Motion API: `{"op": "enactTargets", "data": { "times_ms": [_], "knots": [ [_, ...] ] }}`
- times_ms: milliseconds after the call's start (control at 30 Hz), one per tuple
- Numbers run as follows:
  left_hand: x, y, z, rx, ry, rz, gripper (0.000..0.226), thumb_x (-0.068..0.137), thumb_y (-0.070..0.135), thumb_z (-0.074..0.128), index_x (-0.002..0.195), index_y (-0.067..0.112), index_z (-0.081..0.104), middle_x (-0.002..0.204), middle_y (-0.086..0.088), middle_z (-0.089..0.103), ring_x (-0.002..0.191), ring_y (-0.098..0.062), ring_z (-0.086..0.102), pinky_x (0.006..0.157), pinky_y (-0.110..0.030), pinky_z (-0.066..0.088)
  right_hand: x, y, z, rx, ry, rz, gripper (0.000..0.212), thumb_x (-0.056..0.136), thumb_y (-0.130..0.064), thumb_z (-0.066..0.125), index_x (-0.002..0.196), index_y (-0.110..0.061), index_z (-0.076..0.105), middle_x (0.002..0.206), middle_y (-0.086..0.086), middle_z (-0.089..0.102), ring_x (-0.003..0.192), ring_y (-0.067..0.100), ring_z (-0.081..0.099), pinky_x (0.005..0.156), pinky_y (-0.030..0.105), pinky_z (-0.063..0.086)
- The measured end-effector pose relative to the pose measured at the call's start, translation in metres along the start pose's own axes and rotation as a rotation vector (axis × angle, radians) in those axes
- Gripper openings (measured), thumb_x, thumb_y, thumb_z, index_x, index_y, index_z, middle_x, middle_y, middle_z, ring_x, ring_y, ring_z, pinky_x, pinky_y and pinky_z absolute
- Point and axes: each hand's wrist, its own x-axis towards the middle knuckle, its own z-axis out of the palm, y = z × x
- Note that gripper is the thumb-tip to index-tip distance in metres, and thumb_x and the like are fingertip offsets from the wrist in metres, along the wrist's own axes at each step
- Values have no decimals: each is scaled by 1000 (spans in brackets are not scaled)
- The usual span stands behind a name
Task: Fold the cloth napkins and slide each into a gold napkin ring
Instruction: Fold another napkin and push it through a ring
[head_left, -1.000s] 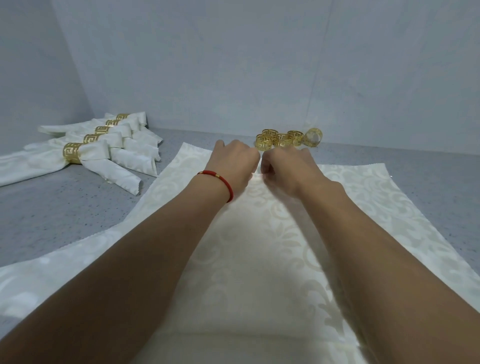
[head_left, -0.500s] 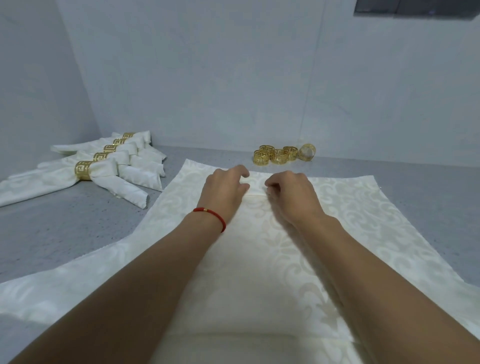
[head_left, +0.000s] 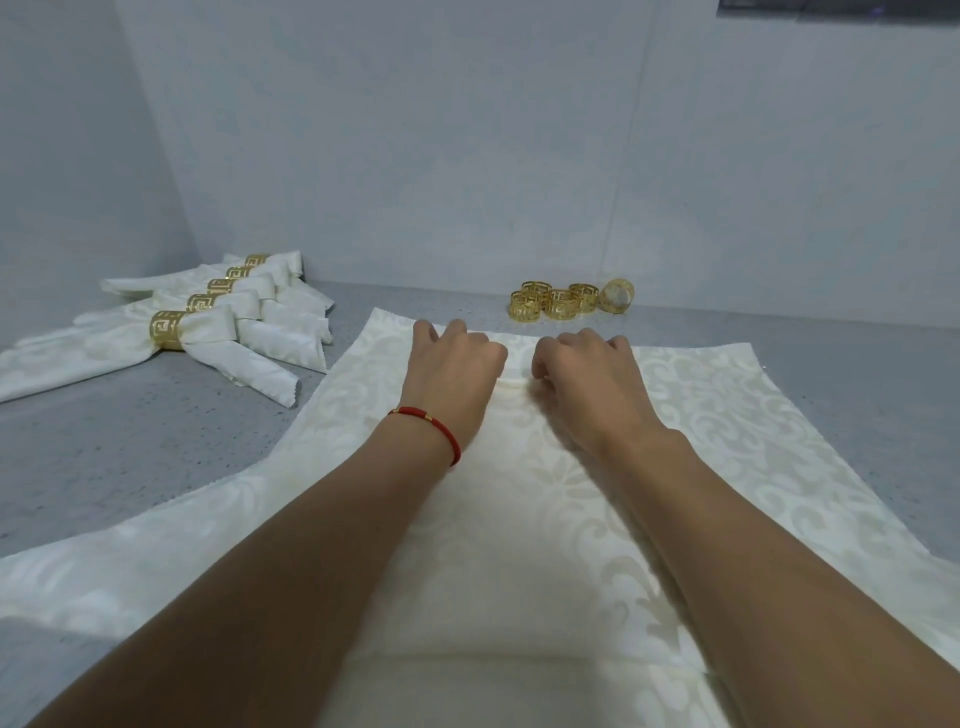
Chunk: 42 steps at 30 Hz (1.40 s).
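Observation:
A cream damask napkin (head_left: 727, 415) lies spread flat on the grey counter in front of me. My left hand (head_left: 451, 366), with a red bracelet at the wrist, and my right hand (head_left: 587, 371) sit side by side near the napkin's far edge. Both have curled fingers pinching a small raised pleat of cloth (head_left: 514, 383) between them. Several loose gold napkin rings (head_left: 561, 301) stand in a cluster just beyond the napkin by the back wall.
Several finished napkins in gold rings (head_left: 208, 332) lie fanned at the back left of the grey counter (head_left: 130, 447). Walls close the back and left sides. Another cream cloth (head_left: 78, 577) spreads at the near left.
Both hands have drawn back from the napkin's far edge toward me, gathering a small pleat of cloth between them. The view has tilted up slightly.

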Motion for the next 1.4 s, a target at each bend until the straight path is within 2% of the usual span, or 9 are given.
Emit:
{"op": "enactTargets", "data": {
  "times_ms": [200,367,433,533,667,833,1033,1133,1400],
  "knots": [
    [0,2,-20,-103,-178,11,28,76,-5,46,84,21,51,86,0,58,91,-27,59,86,-37,33,-7,3,-14,-16,-121,-112,19,87,-7,60,98,-21,65,94,-2,65,90,26,62,75,36,35],
    [-11,-4,-2,-367,9,-124,34,99,10,49,131,18,57,107,-9,68,103,-31,60,86,-36,45,-22,4,0,339,12,102,26,100,-13,54,123,-14,68,107,5,68,103,28,61,85,43,51],
    [-11,-5,3,-385,-10,-93,20,97,9,51,108,14,67,96,-6,66,100,-30,61,84,-38,46,-21,4,5,314,-2,90,20,99,-10,56,109,-11,73,105,7,65,101,31,60,83,44,51],
    [-13,-4,3,-264,-55,-90,36,96,8,52,63,18,44,73,2,43,81,-24,48,69,-33,34,-19,2,0,181,-25,61,18,100,-14,54,94,-15,71,96,2,66,100,29,54,80,42,46],
    [-19,-3,4,-91,72,-56,16,86,12,64,83,28,61,88,8,54,94,-21,46,77,-39,31,-22,1,-7,108,8,41,9,96,-18,60,98,-22,67,97,-4,68,99,24,56,85,40,40],
    [-24,3,-24,-74,-129,-30,33,59,-9,40,64,23,36,67,5,38,70,-22,42,83,-40,33,-27,2,-22,27,-80,-45,19,82,-9,66,91,-26,65,87,-7,64,86,22,60,83,37,38],
    [-29,-2,-25,-204,-83,-104,27,94,7,52,113,21,64,97,-5,60,94,-31,58,75,-34,42,-34,7,-27,166,-82,-30,26,100,-15,53,120,-20,69,107,1,68,102,28,63,76,37,41],
    [-26,-7,-21,-232,-22,-118,21,84,2,54,83,18,67,70,-12,49,84,-41,57,58,-31,32,-31,14,-22,156,-113,-19,21,102,-23,56,107,-18,76,108,1,69,101,28,60,80,40,48],
    [-26,-10,-10,-336,-89,-73,29,82,-3,55,65,22,57,74,0,60,79,-28,58,67,-31,33,-33,17,-34,179,-118,14,2,93,-24,66,94,-23,67,91,-8,70,93,21,63,85,37,42]
  ]
}}
